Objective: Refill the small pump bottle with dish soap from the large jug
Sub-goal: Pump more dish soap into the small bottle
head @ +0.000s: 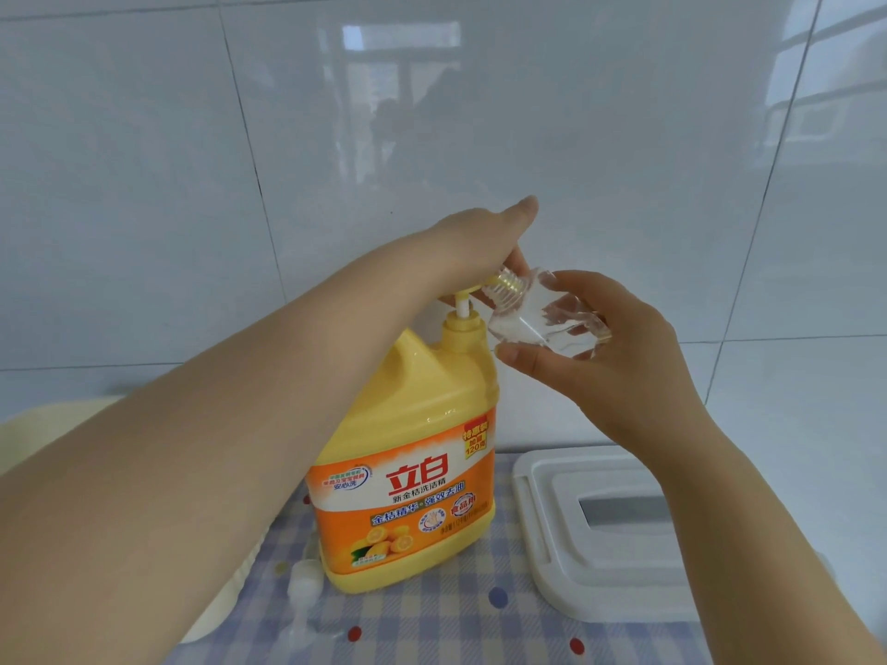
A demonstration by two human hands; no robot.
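Small pump bottle (542, 319), clear and uncapped, sits tilted at mid-frame, and we see its threaded neck meet the spout of the pump head (468, 291). Our right hand (600, 357) grips the bottle's body with curled fingers. Our left hand (485, 237) lies over the pump head, fingers bent down round it. Below, the large jug (408, 472) stands upright on a checked cloth (432, 631). A loose white pump (302, 592) lies at lower left and a white lid (600, 520) at lower right.
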